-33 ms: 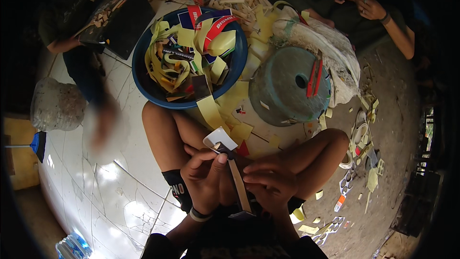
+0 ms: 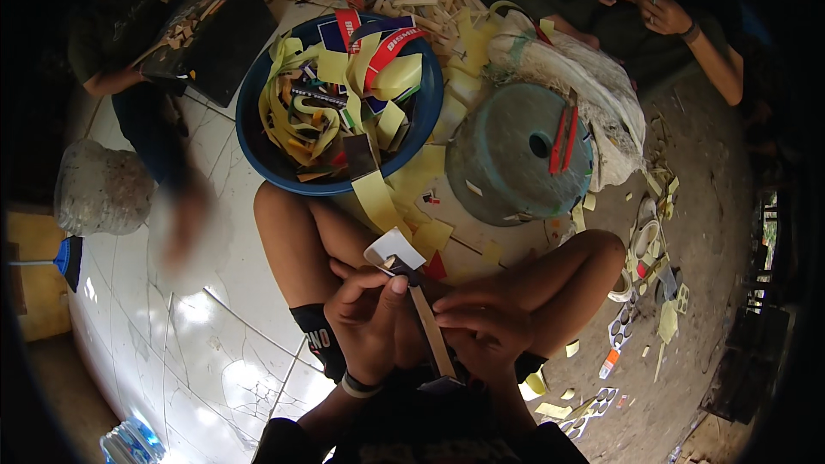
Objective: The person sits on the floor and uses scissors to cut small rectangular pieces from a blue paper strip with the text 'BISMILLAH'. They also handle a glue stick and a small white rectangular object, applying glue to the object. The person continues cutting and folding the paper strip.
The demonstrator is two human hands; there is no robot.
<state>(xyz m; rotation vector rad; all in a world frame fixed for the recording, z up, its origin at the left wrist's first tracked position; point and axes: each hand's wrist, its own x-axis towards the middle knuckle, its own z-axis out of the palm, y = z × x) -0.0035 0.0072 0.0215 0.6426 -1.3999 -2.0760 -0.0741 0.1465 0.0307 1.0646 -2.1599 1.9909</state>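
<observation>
My left hand [image 2: 365, 326] pinches the upper end of a thin wooden strip [image 2: 431, 335] between thumb and forefinger. A dark covering shows along the strip's edges, and a white card-like piece [image 2: 402, 248] sticks out beyond my left fingertips. The strip slants down toward my lap, where a dark flat piece [image 2: 442, 385] shows at its lower end. My right hand [image 2: 488, 331] is closed in with bent fingers, their tips on the strip's right edge; its thumb is mostly hidden. Both hands are between my crossed legs.
Ahead stands a blue basin [image 2: 249, 142] full of paper and card strips. An upturned grey-green tub [image 2: 498, 155] carries a red cutter [image 2: 563, 139]. Behind lie wooden sticks [image 2: 443, 2] and a white sack [image 2: 593, 77]. Scraps litter the right floor. Two people sit nearby, left and right.
The wooden strip's lower end has swung slightly to the right. My right fingertips have shifted a little up and left along it. My left hand keeps its place.
</observation>
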